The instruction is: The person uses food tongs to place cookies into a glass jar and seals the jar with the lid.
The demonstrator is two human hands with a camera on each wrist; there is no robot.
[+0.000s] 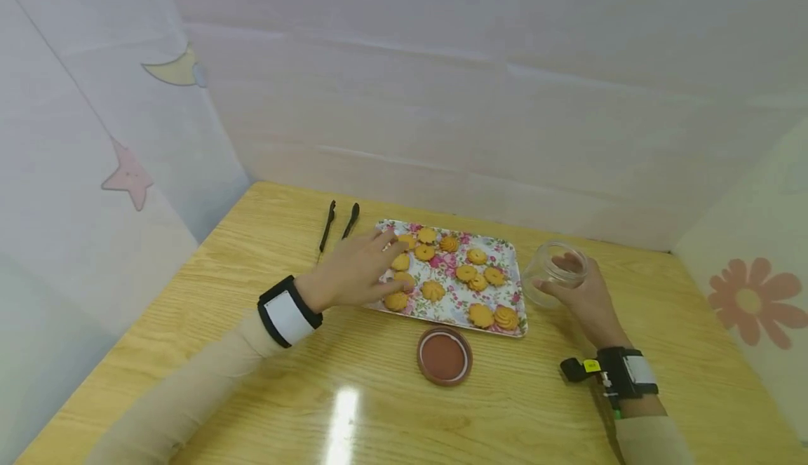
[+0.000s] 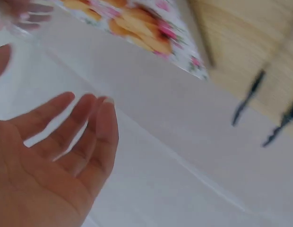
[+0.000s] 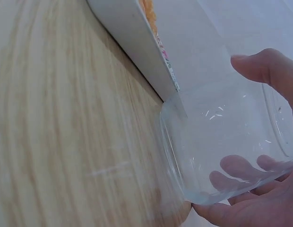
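So the floral tray (image 1: 513, 263) of cookies (image 1: 433, 290) sits mid-table with its long side running left to right, and the left hand (image 1: 353, 270) hovers over the tray's left end with fingers spread and relaxed, pinching nothing — it's the nearer hand to the cookies. Just off the tray's right end, the right hand (image 1: 583, 297) is wrapped around the empty glass jar (image 1: 555, 272), tipped with its mouth toward the tray — and the brown lid (image 1: 445, 356) lies just in front of the tray.

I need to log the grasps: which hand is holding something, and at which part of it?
The right hand grips the glass jar around its side wall, thumb opposite the fingers. The left hand is open over the cookie tray, holding nothing.
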